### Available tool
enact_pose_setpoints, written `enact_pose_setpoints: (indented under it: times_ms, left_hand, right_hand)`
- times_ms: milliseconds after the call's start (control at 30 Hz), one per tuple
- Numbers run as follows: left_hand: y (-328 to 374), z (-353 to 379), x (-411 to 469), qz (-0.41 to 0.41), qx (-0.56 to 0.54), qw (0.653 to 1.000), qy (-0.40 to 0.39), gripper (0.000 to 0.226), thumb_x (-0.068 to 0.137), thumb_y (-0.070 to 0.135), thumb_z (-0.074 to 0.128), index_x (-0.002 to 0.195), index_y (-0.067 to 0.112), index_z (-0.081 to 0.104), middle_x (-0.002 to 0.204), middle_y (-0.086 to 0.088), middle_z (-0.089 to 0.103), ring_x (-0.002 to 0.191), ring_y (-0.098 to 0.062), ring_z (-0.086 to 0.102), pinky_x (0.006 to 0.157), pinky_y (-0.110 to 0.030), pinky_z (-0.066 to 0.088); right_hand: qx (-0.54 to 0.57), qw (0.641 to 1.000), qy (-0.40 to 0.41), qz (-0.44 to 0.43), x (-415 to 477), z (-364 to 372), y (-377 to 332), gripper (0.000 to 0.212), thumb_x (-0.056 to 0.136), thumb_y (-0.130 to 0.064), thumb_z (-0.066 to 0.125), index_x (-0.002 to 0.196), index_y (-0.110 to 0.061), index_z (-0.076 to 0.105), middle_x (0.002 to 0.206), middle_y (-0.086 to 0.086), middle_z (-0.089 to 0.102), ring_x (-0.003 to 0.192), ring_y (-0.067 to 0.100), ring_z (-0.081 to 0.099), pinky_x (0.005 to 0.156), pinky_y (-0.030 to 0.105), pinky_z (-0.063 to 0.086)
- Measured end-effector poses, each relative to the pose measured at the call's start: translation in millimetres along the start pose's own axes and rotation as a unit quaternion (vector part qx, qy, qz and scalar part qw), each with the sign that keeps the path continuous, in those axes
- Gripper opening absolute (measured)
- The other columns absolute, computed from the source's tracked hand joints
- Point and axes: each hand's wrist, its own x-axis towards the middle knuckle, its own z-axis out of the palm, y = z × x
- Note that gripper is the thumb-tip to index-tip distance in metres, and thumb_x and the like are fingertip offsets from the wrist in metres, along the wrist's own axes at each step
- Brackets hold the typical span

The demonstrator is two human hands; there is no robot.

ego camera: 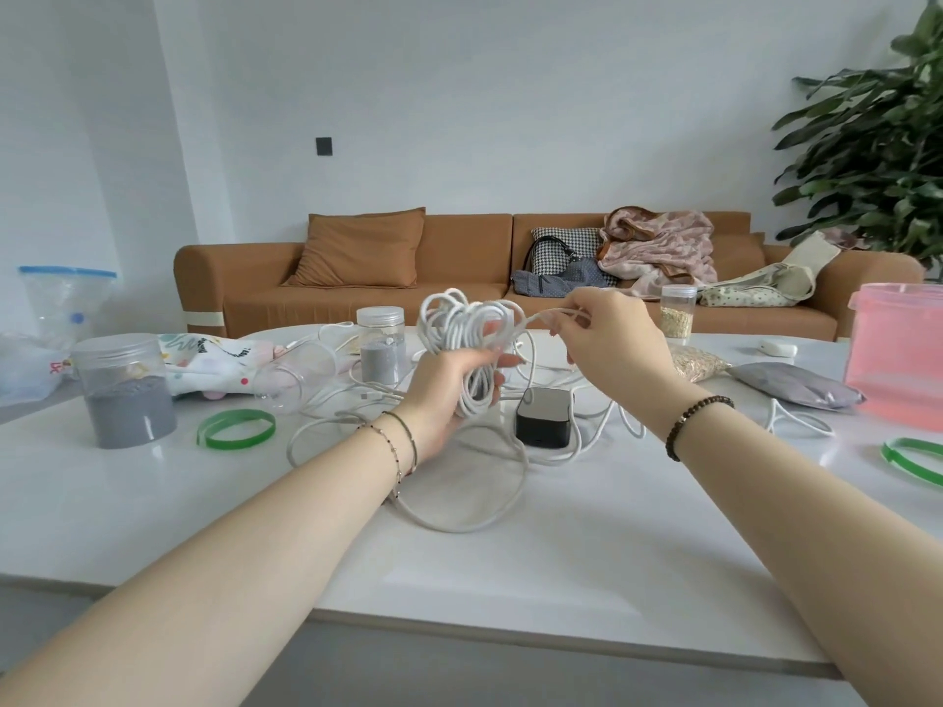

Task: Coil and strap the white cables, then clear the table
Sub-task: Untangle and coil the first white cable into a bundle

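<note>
The left hand [454, 385] is raised above the table [561, 579], its fingers curled tight round a coil [467, 329] of white cable. The coil is a loose bundle of many round loops of uneven size. It stands upright out of the fist, the top loops fanned apart and the lower ends hanging just below the palm.

The right hand [612, 334] is level with the coil and just beside it. It pinches a single strand [541, 314] between thumb and fingertips, and the strand runs from the top of the coil to the pinch.

The slack [459, 529], the uncoiled part of the cable, lies on the table under both hands in wide, lazy loops. Some of it curves round a black box [543, 416], and some trails off to the right. More white cable lies tangled behind the coil; where it ends I cannot tell.

One green strap [236, 428] lies as an open ring left of the left wrist, near a jar [125, 390] of grey powder. A second strap [913, 459] lies at the right edge, in front of a pink tub [898, 354].
</note>
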Motion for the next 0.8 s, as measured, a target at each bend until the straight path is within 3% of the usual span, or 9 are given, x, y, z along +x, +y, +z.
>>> enact_pose_setpoints:
  times_ms: [67, 167, 267, 367, 500, 600, 700, 800]
  left_hand:
    - [-5, 3, -2, 0.013, 0.091, 0.995, -0.037, 0.011, 0.088, 0.013, 0.07, 0.097, 0.01, 0.074, 0.1, -0.015, 0.076, 0.072, -0.017, 0.062, 0.066, -0.029, 0.049]
    - [-10, 8, -5, 0.046, 0.19, 0.98, -0.048, 0.013, 0.082, 0.008, 0.074, 0.094, 0.003, 0.077, 0.096, -0.017, 0.076, 0.082, -0.022, 0.065, 0.078, -0.031, 0.053]
    - [-9, 7, -5, 0.053, 0.208, 0.977, -0.017, 0.022, 0.078, 0.001, 0.073, 0.1, -0.002, 0.073, 0.077, -0.019, 0.065, 0.069, -0.025, 0.059, 0.07, -0.034, 0.049]
    - [-9, 6, -2, 0.048, 0.227, 0.973, 0.011, 0.016, 0.081, -0.005, 0.067, 0.087, 0.009, 0.07, 0.064, -0.01, 0.06, 0.059, -0.023, 0.054, 0.064, -0.031, 0.046]
    - [-10, 3, 3, 0.053, 0.212, 0.974, 0.063, 0.011, 0.083, 0.003, 0.066, 0.084, 0.014, 0.067, 0.064, -0.006, 0.06, 0.058, -0.018, 0.057, 0.062, -0.031, 0.05]
    - [-7, 1, 7, 0.034, 0.126, 0.982, 0.133, 0.012, 0.085, 0.002, 0.064, 0.079, 0.012, 0.064, 0.064, -0.005, 0.059, 0.054, -0.015, 0.056, 0.056, -0.026, 0.051]
    - [-6, -3, 13, 0.001, 0.005, 0.981, 0.194, 0.011, 0.086, 0.001, 0.059, 0.077, 0.008, 0.06, 0.054, -0.001, 0.06, 0.057, -0.018, 0.057, 0.061, -0.029, 0.048]
    - [0, -9, 13, -0.034, -0.108, 0.971, 0.211, 0.013, 0.088, 0.003, 0.058, 0.076, 0.009, 0.056, 0.057, -0.001, 0.058, 0.05, -0.014, 0.058, 0.057, -0.025, 0.047]
  right_hand:
    - [0.008, 1.0, 0.016, -0.003, -1, 0, -2, 0.02, 0.094, -0.041, 0.06, 0.076, -0.031, 0.058, 0.073, -0.008, 0.064, 0.076, 0.021, 0.062, 0.064, 0.031, 0.044]
    - [-0.003, 0.999, 0.031, -0.032, -3, 1, -8, 0.019, 0.092, -0.042, 0.062, 0.085, -0.024, 0.064, 0.081, -0.005, 0.067, 0.081, 0.023, 0.062, 0.071, 0.036, 0.051]
    - [0.0, 0.996, 0.059, -0.064, -6, 0, -12, 0.021, 0.089, -0.042, 0.065, 0.081, -0.023, 0.061, 0.073, -0.008, 0.064, 0.074, 0.019, 0.06, 0.065, 0.034, 0.049]
    - [-0.011, 0.99, 0.091, -0.109, -9, -3, -17, 0.026, 0.088, -0.042, 0.066, 0.074, -0.022, 0.057, 0.065, -0.01, 0.056, 0.066, 0.016, 0.054, 0.058, 0.03, 0.041]
    - [0.024, 0.984, 0.031, -0.175, -14, 0, -22, 0.023, 0.096, -0.039, 0.058, 0.084, -0.02, 0.059, 0.059, -0.006, 0.052, 0.056, 0.016, 0.049, 0.056, 0.033, 0.044]
    - [0.052, 0.979, -0.041, -0.194, -19, 8, -24, 0.018, 0.101, -0.034, 0.052, 0.093, -0.017, 0.055, 0.055, -0.004, 0.05, 0.049, 0.013, 0.042, 0.055, 0.036, 0.042]
    - [0.083, 0.975, -0.077, -0.191, -23, 13, -26, 0.017, 0.102, -0.027, 0.05, 0.092, -0.014, 0.055, 0.051, -0.006, 0.045, 0.047, 0.014, 0.037, 0.052, 0.037, 0.036]
    - [0.071, 0.975, -0.115, -0.176, -25, 15, -26, 0.019, 0.103, -0.026, 0.045, 0.092, -0.014, 0.056, 0.053, -0.007, 0.044, 0.049, 0.014, 0.036, 0.052, 0.035, 0.035]
